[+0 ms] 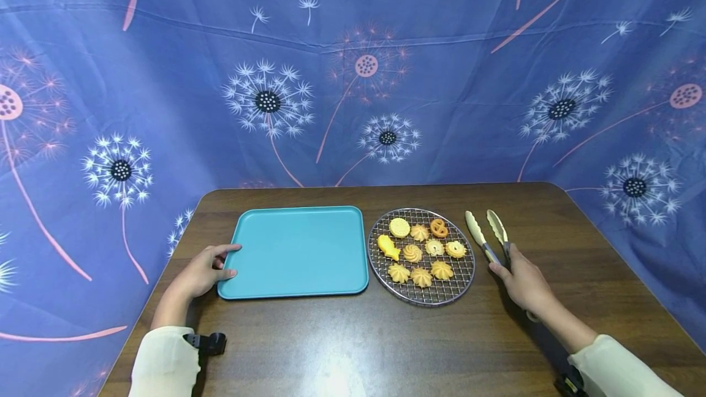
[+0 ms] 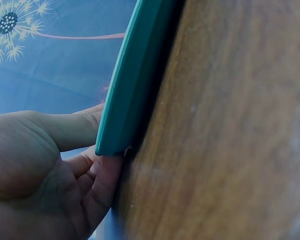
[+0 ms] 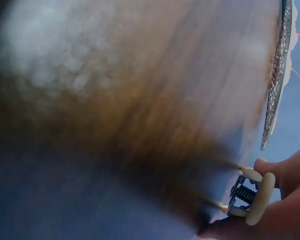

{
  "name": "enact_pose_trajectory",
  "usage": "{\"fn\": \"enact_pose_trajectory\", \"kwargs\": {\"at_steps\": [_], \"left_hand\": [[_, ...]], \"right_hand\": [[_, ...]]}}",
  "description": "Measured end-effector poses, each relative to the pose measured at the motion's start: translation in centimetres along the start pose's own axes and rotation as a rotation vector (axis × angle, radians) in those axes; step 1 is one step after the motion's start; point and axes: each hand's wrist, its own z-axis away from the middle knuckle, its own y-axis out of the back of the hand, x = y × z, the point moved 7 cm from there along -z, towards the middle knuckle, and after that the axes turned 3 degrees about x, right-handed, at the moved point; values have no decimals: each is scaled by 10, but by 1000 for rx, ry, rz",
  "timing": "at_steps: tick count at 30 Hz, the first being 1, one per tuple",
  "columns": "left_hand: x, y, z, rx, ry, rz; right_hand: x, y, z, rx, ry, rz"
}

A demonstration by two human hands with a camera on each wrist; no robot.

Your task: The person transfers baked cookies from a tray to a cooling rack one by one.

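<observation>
My left hand [image 1: 201, 271] grips the left edge of a turquoise rectangular tray [image 1: 300, 253] on the table. In the left wrist view that hand [image 2: 50, 160] has its thumb and fingers on opposite sides of the tray edge [image 2: 132, 85]. My right hand [image 1: 526, 280] holds a pair of tongs [image 1: 475, 231], light-tipped ends spread and pointing away. The right wrist view shows the tongs' spring end [image 3: 260, 200] within that hand [image 3: 290, 195]. Between tray and tongs sits a round wire rack [image 1: 426, 304] bearing several cookies, among them a fish-shaped cookie [image 1: 388, 247] and a pretzel [image 1: 439, 228].
The brown wooden table [image 1: 265, 348] has rounded far corners. Behind it and at both sides hangs a blue cloth [image 1: 469, 109] with dandelion prints. The tray's right edge lies close beside the rack. A black wrist strap [image 1: 206, 343] is on the left sleeve.
</observation>
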Motion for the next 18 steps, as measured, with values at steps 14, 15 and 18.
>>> {"fn": "enact_pose_trajectory", "kwargs": {"at_steps": [14,15,18], "left_hand": [[-1,0,0,5,-1,-1],[-1,0,0,6,-1,-1],[-1,-1,1,4,-3,-1]], "right_hand": [[3,-4,-4,-42,-71,-26],[3,-5,-4,-47,-77,-27],[3,-6,-5,-52,-92,-37]]}}
